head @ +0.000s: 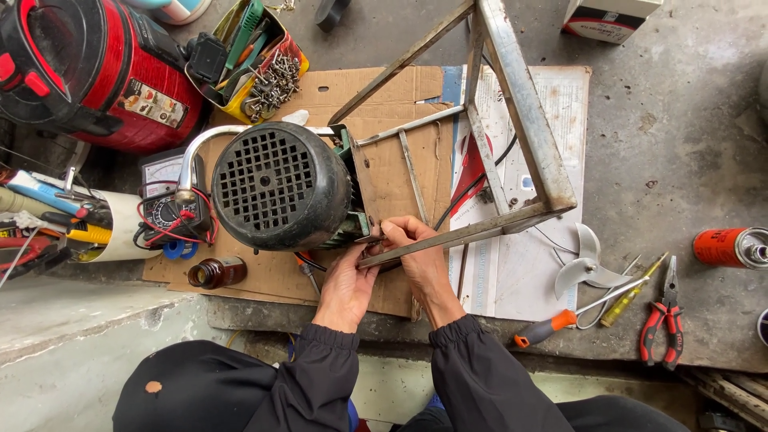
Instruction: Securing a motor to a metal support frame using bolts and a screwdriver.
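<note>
From the head view, I am seeing both hands working at the motor (pixel 280 188) base on cardboard (pixel 392 104): left hand (pixel 346 284) is pinching a small part I cannot identify, right hand (pixel 418 254) is pressing fingertips on the frame (pixel 512 104) bar.

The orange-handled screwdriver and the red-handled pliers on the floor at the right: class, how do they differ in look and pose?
The orange-handled screwdriver has one handle and a single long thin shaft; the red-handled pliers have two handles joined at a pivot, with short jaws. The screwdriver lies slanted, its shaft running up to the right, while the pliers lie nearly straight, jaws pointing away from the person. Both rest on the concrete floor, untouched by either hand.
</note>
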